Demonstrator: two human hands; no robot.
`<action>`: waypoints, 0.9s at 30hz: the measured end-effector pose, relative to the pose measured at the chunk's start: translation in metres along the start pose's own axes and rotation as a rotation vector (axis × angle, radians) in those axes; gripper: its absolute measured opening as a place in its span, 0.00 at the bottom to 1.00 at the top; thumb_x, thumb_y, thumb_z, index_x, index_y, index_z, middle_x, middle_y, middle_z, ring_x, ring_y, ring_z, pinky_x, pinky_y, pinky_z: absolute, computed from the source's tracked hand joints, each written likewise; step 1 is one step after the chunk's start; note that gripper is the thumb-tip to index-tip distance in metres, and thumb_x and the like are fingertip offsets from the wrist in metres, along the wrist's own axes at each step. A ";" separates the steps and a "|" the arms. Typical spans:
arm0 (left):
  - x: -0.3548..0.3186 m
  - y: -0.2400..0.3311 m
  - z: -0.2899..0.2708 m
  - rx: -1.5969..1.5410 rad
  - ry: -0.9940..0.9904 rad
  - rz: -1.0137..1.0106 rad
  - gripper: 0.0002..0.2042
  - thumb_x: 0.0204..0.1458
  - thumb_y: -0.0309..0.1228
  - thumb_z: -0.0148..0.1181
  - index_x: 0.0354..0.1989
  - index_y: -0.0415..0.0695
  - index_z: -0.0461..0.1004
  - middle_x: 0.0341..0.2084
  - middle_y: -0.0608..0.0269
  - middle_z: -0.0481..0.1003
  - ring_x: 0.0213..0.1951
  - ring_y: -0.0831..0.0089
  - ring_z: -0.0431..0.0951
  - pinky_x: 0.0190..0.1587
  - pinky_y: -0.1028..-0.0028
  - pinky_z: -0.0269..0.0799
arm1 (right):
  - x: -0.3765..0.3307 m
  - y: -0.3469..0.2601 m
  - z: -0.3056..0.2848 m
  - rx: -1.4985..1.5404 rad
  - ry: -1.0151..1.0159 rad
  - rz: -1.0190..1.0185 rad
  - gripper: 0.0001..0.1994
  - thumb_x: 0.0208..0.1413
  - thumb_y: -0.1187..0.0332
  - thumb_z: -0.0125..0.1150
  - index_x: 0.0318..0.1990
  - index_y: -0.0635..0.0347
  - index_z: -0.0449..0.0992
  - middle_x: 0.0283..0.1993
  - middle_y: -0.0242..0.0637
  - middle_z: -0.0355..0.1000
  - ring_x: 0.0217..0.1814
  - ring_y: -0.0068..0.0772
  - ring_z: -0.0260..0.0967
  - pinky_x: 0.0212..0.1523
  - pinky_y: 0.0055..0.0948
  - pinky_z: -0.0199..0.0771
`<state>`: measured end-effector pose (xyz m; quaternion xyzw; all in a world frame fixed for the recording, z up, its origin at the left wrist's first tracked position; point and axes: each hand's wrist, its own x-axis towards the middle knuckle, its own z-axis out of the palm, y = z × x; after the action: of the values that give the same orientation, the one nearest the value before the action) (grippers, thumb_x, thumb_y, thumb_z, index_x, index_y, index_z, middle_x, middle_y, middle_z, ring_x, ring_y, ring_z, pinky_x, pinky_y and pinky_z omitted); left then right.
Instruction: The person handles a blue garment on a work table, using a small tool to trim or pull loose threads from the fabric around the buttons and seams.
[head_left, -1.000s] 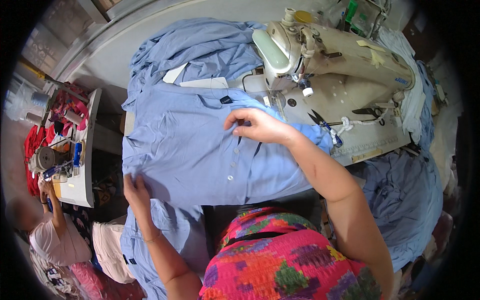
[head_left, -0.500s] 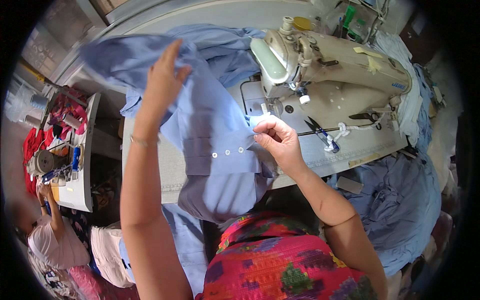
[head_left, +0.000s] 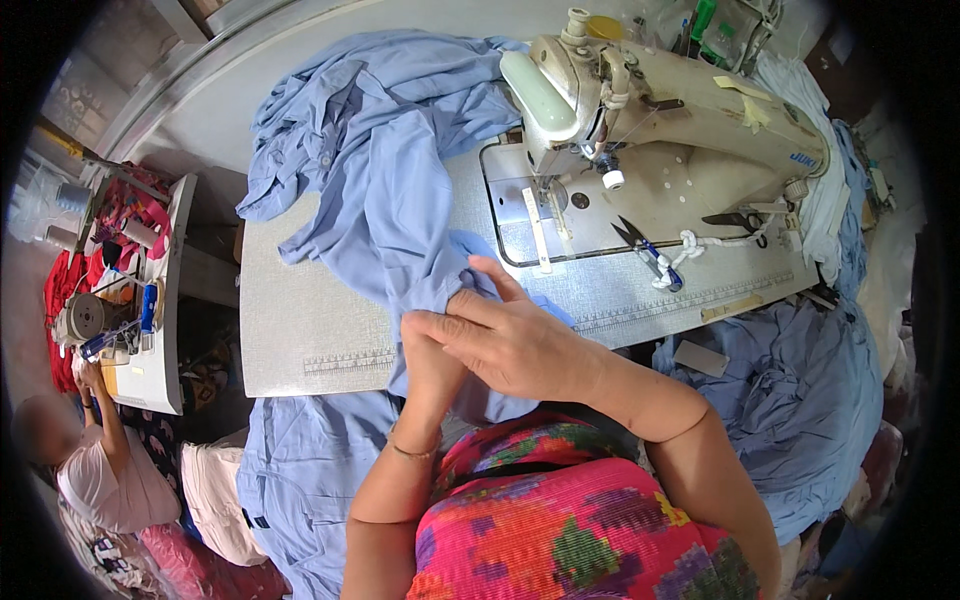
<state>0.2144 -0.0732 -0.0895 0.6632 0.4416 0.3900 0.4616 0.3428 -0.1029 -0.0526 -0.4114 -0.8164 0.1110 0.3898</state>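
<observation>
A light blue shirt [head_left: 385, 200] lies crumpled on the sewing table [head_left: 275, 310], its near end gathered between my hands at the front edge. My right hand [head_left: 520, 345] lies across my left and is closed on the cloth, with the index finger raised. My left hand [head_left: 428, 362] is closed at the gathered shirt, its fingers mostly hidden under the right hand and the cloth. To the right of the shirt stands a cream sewing machine [head_left: 690, 130], its needle area apart from the cloth.
Blue-handled thread snips [head_left: 655, 262], black scissors [head_left: 735, 220] and a white knotted cord [head_left: 690, 243] lie by the machine. More blue garments hang at the table's front [head_left: 300, 450] and pile on the right [head_left: 770, 420]. A co-worker [head_left: 120, 480] sits at another table, far left.
My left hand has come down from the upper left to meet my right. The shirt has dropped onto the table, and its buttoned part no longer shows in front of me.
</observation>
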 end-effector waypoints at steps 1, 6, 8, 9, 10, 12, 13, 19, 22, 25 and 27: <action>0.004 -0.015 -0.005 -0.146 -0.032 -0.079 0.12 0.46 0.19 0.58 0.41 0.34 0.70 0.33 0.62 0.74 0.34 0.76 0.74 0.36 0.77 0.70 | 0.002 0.000 -0.004 0.001 -0.038 0.040 0.21 0.49 0.75 0.52 0.55 0.59 0.66 0.42 0.39 0.66 0.46 0.41 0.66 0.58 0.47 0.55; 0.014 -0.014 -0.008 -0.742 -0.215 -0.250 0.11 0.48 0.16 0.55 0.41 0.36 0.72 0.35 0.62 0.76 0.33 0.79 0.75 0.37 0.80 0.71 | -0.006 0.034 -0.020 0.450 -0.037 0.353 0.32 0.48 0.81 0.49 0.64 0.58 0.55 0.65 0.45 0.54 0.63 0.40 0.58 0.64 0.42 0.52; 0.015 -0.019 -0.006 -0.728 -0.257 -0.273 0.11 0.49 0.18 0.57 0.42 0.37 0.72 0.34 0.64 0.76 0.33 0.81 0.75 0.37 0.80 0.71 | -0.013 0.041 -0.018 0.438 -0.012 0.362 0.35 0.46 0.81 0.49 0.65 0.60 0.50 0.66 0.48 0.52 0.66 0.44 0.53 0.66 0.36 0.48; 0.015 -0.021 -0.004 -0.715 -0.274 -0.293 0.10 0.49 0.19 0.58 0.41 0.37 0.72 0.34 0.65 0.76 0.33 0.82 0.74 0.37 0.81 0.70 | -0.017 0.043 -0.017 0.433 0.000 0.372 0.36 0.45 0.82 0.49 0.66 0.61 0.48 0.66 0.49 0.51 0.68 0.46 0.50 0.67 0.33 0.47; 0.015 -0.023 -0.003 -0.703 -0.291 -0.314 0.09 0.50 0.20 0.58 0.41 0.37 0.72 0.33 0.66 0.76 0.32 0.82 0.74 0.36 0.81 0.70 | -0.020 0.045 -0.017 0.399 0.018 0.382 0.37 0.44 0.81 0.49 0.66 0.61 0.47 0.67 0.49 0.50 0.68 0.46 0.49 0.67 0.33 0.46; 0.018 -0.028 -0.004 -0.614 -0.328 -0.290 0.07 0.52 0.22 0.57 0.40 0.38 0.73 0.32 0.67 0.75 0.31 0.83 0.72 0.35 0.82 0.68 | -0.023 0.048 -0.017 0.331 0.051 0.399 0.38 0.43 0.81 0.50 0.66 0.61 0.46 0.68 0.48 0.48 0.70 0.45 0.46 0.68 0.34 0.45; 0.018 -0.031 -0.005 -0.568 -0.345 -0.278 0.06 0.53 0.23 0.57 0.39 0.38 0.73 0.31 0.68 0.75 0.30 0.84 0.72 0.34 0.82 0.68 | -0.025 0.049 -0.018 0.369 0.038 0.414 0.39 0.43 0.81 0.50 0.67 0.61 0.45 0.68 0.48 0.46 0.71 0.44 0.41 0.68 0.33 0.43; 0.018 -0.036 0.003 -0.846 -0.375 -0.294 0.06 0.54 0.24 0.55 0.39 0.38 0.72 0.30 0.68 0.75 0.30 0.83 0.71 0.35 0.80 0.68 | -0.038 0.045 -0.027 0.499 0.090 0.583 0.33 0.45 0.80 0.50 0.64 0.59 0.54 0.64 0.47 0.56 0.63 0.46 0.58 0.62 0.34 0.56; 0.017 -0.016 0.010 -0.834 -0.307 -0.365 0.10 0.54 0.21 0.54 0.44 0.34 0.71 0.29 0.71 0.74 0.31 0.86 0.70 0.37 0.85 0.66 | -0.057 0.056 -0.050 0.077 0.046 0.577 0.28 0.46 0.80 0.50 0.60 0.61 0.61 0.61 0.44 0.59 0.58 0.41 0.62 0.58 0.35 0.61; 0.018 -0.025 0.010 -0.784 -0.356 -0.332 0.15 0.52 0.19 0.55 0.50 0.33 0.67 0.32 0.68 0.76 0.34 0.84 0.73 0.42 0.83 0.68 | -0.080 0.065 -0.072 -0.570 0.081 0.645 0.22 0.46 0.81 0.51 0.52 0.63 0.67 0.54 0.46 0.64 0.54 0.47 0.63 0.56 0.36 0.63; 0.019 -0.022 0.008 -0.802 -0.373 -0.316 0.16 0.52 0.19 0.55 0.50 0.33 0.67 0.32 0.67 0.76 0.34 0.84 0.73 0.42 0.83 0.68 | -0.096 0.074 -0.083 -0.731 0.035 0.772 0.20 0.46 0.81 0.50 0.50 0.62 0.69 0.53 0.47 0.64 0.54 0.47 0.63 0.57 0.36 0.62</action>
<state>0.2226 -0.0533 -0.1111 0.4161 0.2609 0.3289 0.8066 0.4807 -0.1403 -0.0868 -0.7928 -0.5842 -0.0525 0.1654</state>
